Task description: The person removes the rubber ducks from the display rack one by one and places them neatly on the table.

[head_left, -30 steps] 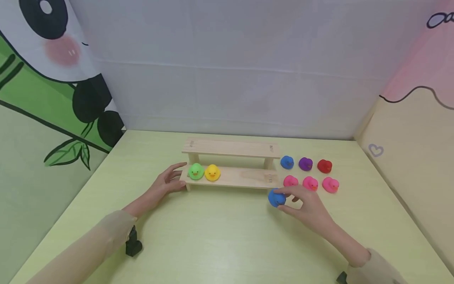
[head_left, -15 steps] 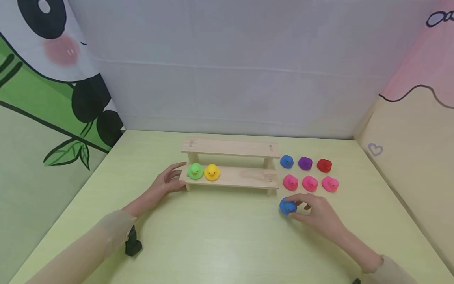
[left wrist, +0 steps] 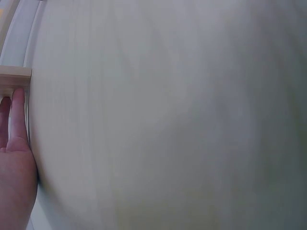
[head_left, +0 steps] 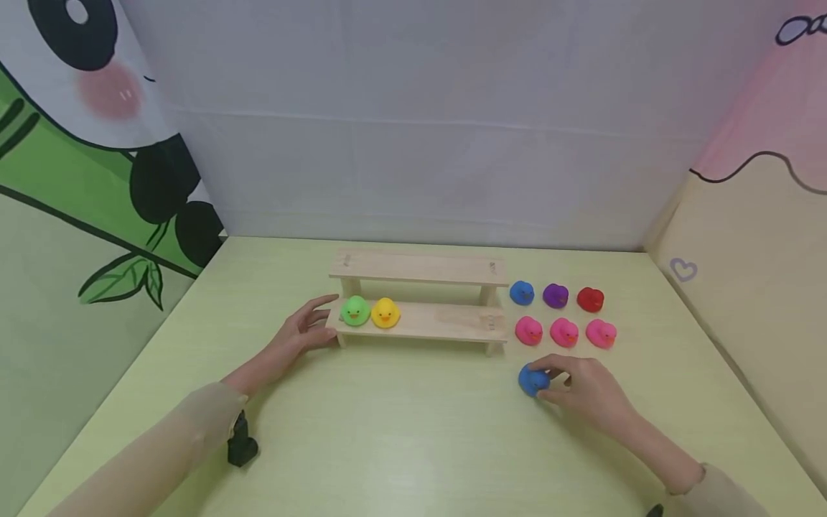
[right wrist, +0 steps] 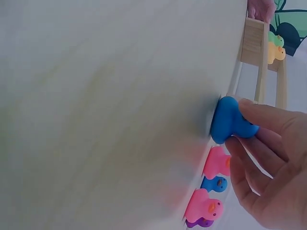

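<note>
My right hand pinches a blue rubber duck between thumb and fingers, low at the table surface, right of the shelf's front corner. The right wrist view shows the same blue duck with its base close to the tabletop. My left hand rests against the left end of a two-step wooden shelf. In the left wrist view its straight fingers touch the shelf's edge. On the lower step, at the left, a green duck and a yellow duck sit side by side.
Right of the shelf, a back row holds a blue duck, a purple duck and a red duck. Pink ducks form a row in front of them. A printed cloth wall stands behind the table.
The right hand has moved right and toward the table's front with the blue duck, away from the shelf's front corner. The left hand stays at the shelf.
</note>
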